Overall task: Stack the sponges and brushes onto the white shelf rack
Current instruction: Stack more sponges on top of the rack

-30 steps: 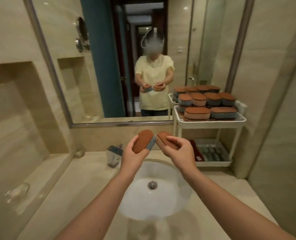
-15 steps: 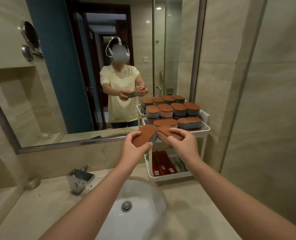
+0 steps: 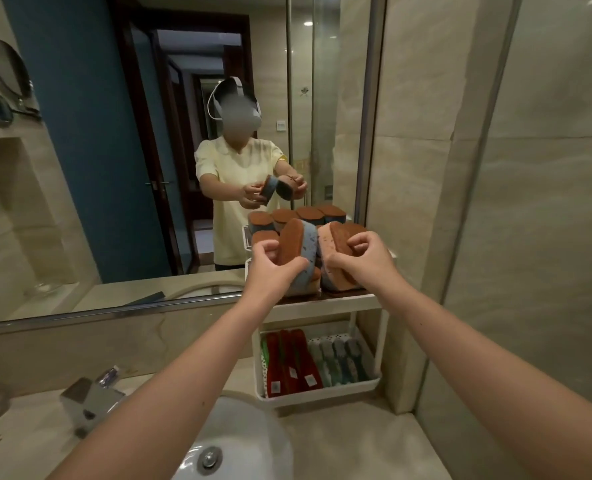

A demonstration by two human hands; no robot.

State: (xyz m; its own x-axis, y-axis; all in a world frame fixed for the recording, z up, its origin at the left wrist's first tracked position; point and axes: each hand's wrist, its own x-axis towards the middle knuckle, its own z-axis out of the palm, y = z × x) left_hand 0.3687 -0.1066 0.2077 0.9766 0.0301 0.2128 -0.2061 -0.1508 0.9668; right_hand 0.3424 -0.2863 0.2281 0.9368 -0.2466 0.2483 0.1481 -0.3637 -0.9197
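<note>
Blue sponge (image 3: 306, 252) is in the left hand (image 3: 273, 271), pink sponge (image 3: 325, 249) in the right hand (image 3: 362, 261). Both hands are curled tight around their sponge, fingers over the brown scour face, thumb on the opposite side. Nothing else is held.

Position: both sponges are up over the top tier of the white shelf rack (image 3: 325, 303), at its near edge. They sit just beside each other with foam sides facing inward; can't tell if they touch. Each is tipped up on edge, long axis running up and away from the person, brown faces turned outward.

The tier already carries stacked sponges (image 3: 355, 228) lying flat, brown side up. Most are hidden behind the hands, and some of what shows is mirror (image 3: 114, 168) reflection.

Key relation: the drop zone is directly below and just beyond both hands. The left hand is nearer the tier's left half, the right hand nearer its right half. My read is that each sponge needs rolling flat, brown face up, long axis matched to the stack. Main risk is nudging the piled ones off the rim.

The lower tier holds red brushes (image 3: 289, 362) and grey brushes (image 3: 339, 358), lying lengthwise front to back.

The rack stands at the bench's (image 3: 339, 445) far right corner, against the mirror and side wall. Basin (image 3: 246, 431) is at the near edge, faucet (image 3: 90, 403) to its left.
</note>
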